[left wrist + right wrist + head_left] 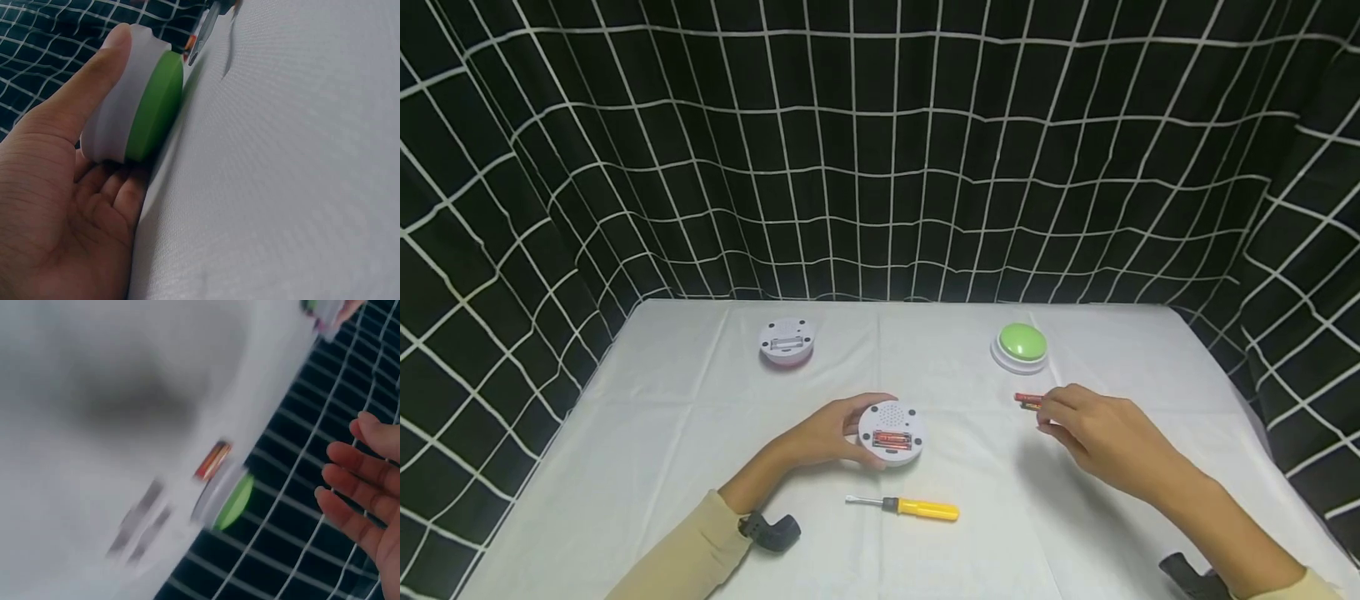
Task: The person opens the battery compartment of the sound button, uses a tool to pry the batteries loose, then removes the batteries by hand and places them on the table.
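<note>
My left hand (835, 432) grips a round white push button (891, 414) by its edge, thumb on one side and fingers on the other. Its underside faces up, with two red batteries (892, 439) in the compartment; its green dome (156, 109) points down to the cloth in the left wrist view. Over the table's right side, my right hand (1093, 433) hovers with loosely bent fingers (356, 500) and nothing between them. Loose batteries (1028, 399) lie just beyond its fingertips, partly hidden by the hand in the head view.
A green-domed button (1021, 343) stands upright at the back right. Another button (787, 340) lies upside down at the back left, its battery slot bare. A yellow-handled screwdriver (925, 509) lies in front. Blurred grey strips (139, 522) show in the right wrist view.
</note>
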A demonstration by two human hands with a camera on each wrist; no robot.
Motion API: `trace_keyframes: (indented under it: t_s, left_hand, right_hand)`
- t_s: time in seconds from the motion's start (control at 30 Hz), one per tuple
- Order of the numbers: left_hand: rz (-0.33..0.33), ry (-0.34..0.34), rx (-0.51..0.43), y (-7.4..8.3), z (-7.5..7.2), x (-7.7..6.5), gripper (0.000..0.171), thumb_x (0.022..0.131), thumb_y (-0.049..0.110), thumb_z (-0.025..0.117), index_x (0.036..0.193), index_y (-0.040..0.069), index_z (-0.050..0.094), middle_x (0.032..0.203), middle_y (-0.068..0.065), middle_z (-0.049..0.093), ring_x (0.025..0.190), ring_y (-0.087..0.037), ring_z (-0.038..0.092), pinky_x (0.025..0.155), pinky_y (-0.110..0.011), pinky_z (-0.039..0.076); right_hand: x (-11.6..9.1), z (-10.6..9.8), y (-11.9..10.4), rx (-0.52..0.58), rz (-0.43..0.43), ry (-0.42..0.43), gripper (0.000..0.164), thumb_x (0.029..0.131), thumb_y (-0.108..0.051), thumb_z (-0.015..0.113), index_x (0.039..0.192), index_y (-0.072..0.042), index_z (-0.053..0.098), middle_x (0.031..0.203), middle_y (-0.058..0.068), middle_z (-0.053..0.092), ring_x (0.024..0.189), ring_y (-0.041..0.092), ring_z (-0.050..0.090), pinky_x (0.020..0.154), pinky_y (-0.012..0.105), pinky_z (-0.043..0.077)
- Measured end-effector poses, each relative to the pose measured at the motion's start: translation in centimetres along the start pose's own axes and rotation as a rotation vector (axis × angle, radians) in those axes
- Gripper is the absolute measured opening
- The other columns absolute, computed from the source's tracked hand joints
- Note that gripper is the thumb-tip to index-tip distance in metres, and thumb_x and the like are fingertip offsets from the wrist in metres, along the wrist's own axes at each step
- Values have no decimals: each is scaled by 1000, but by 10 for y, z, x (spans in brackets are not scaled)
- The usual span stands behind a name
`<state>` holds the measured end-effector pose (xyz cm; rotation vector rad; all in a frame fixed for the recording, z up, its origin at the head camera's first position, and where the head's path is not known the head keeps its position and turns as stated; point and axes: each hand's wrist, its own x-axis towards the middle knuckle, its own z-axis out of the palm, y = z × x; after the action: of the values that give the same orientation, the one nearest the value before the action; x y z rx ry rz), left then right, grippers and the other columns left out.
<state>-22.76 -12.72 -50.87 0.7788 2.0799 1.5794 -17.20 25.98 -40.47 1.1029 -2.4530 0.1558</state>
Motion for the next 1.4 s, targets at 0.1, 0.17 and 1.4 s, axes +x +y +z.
trace_keyframes:
  t_s: [0.1, 0.17, 1.4]
  left_hand:
    - [1, -1, 17, 0, 0, 1, 93, 72, 15, 93, 152, 22, 46, 149, 4, 54, 138, -13, 49, 116, -27, 38]
    - [2, -3, 25, 0, 1, 1, 93, 72, 16, 93, 152, 22, 45, 149, 4, 54, 139, -13, 48, 117, -27, 37]
    - [29, -5, 24, 3, -3, -2, 92, 73, 11, 92, 152, 18, 45, 148, 4, 54, 137, -10, 50, 115, -26, 39]
  right_hand:
    - [10, 7, -11, 31, -16, -2, 26, 73, -1, 85, 91, -14, 71, 96, -2, 70, 84, 15, 69, 60, 32, 60]
    - [15, 11, -17, 43, -12, -13, 26, 74, -1, 85, 90, -15, 71, 94, -3, 69, 83, 13, 68, 61, 31, 60]
    - [66, 56, -107, 234, -146, -303, 35, 85, -46, 78, 71, -25, 55, 65, -18, 40, 58, 0, 36, 50, 17, 35]
